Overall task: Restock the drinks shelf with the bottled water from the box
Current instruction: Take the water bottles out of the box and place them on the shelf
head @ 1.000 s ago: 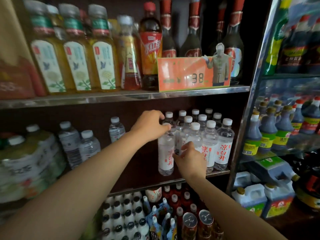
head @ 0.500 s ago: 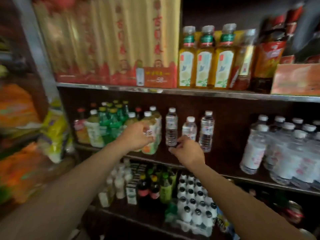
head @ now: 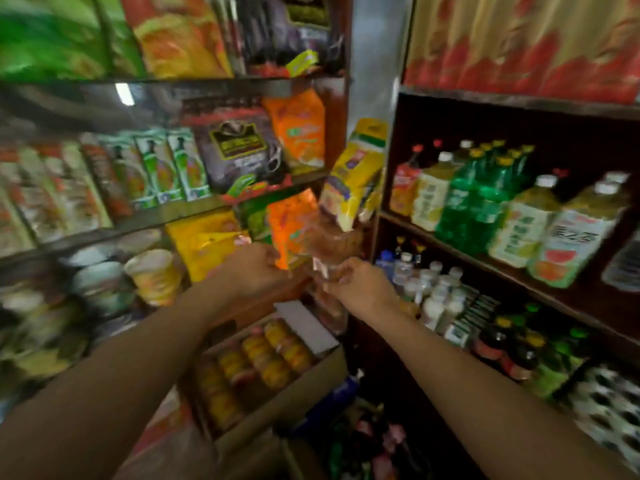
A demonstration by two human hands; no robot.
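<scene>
View has swung hard left since a second ago: then both hands were at the water bottles on the drinks shelf, half a second ago still by the shelf's loose bottles, now they hang in front of the snack racks [head: 166, 206]. Drinks shelf [head: 519, 268] sits off to the right, tea and green bottles on it, one water bottle [head: 623, 261] just showing at the frame edge. Left hand [head: 254, 271] and right hand [head: 360, 289] are out in mid-air, near each other, fingers loosely curled. Frame is smeared; something glossy shows between them, but I cannot tell if either hand holds anything. An open carton [head: 277, 386] sits below the hands, but it's full of yellow-topped jars, not water. The water box isn't visible. My read: placing step is done for that bottle, person is turning away to fetch more. Next needs finding the box, likely lower or further left. Plenty of shelf space left, so task is mid-way at best.
</scene>
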